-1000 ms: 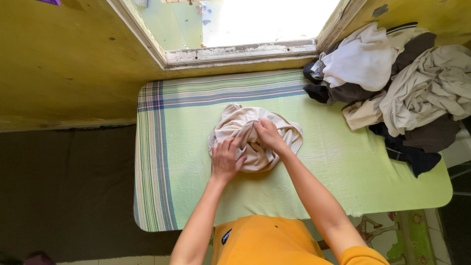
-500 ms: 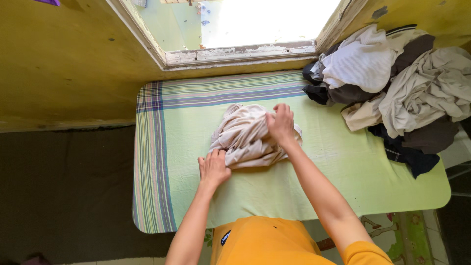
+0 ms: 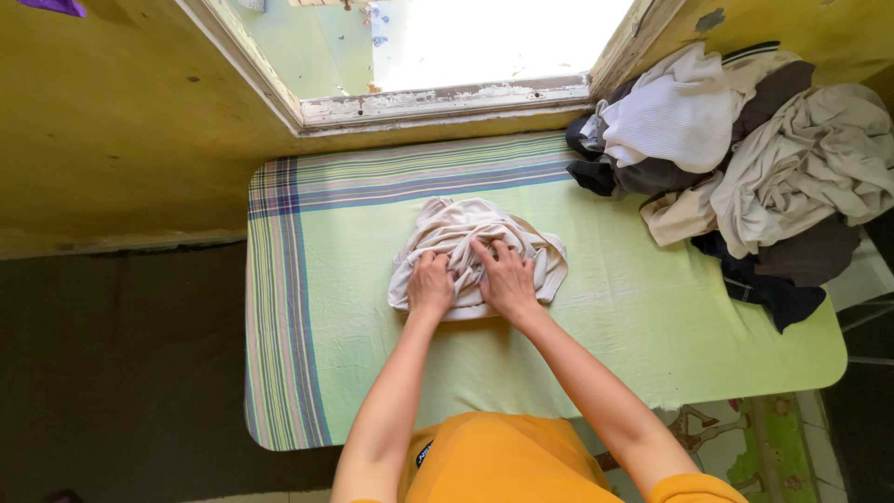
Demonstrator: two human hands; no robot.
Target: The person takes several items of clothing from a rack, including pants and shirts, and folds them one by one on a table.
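A crumpled beige garment [image 3: 461, 233] lies in the middle of a table covered with a light green cloth [image 3: 643, 317] that has striped edges. My left hand [image 3: 430, 284] rests on the garment's near left part, fingers bent into the fabric. My right hand [image 3: 506, 278] lies just beside it on the garment's near middle, fingers spread and pressing into the folds. The two hands almost touch each other. My arms reach out from an orange shirt [image 3: 503, 461] at the table's near edge.
A heap of clothes [image 3: 745, 158] in white, beige, brown and dark blue covers the table's far right end. A window with a worn white frame [image 3: 447, 98] sits in the yellow wall behind. Dark floor [image 3: 112, 373] lies left of the table.
My left hand has come back from the bare cloth onto the garment. My right hand slid from the garment's far right side toward its middle, so both hands now meet on it.
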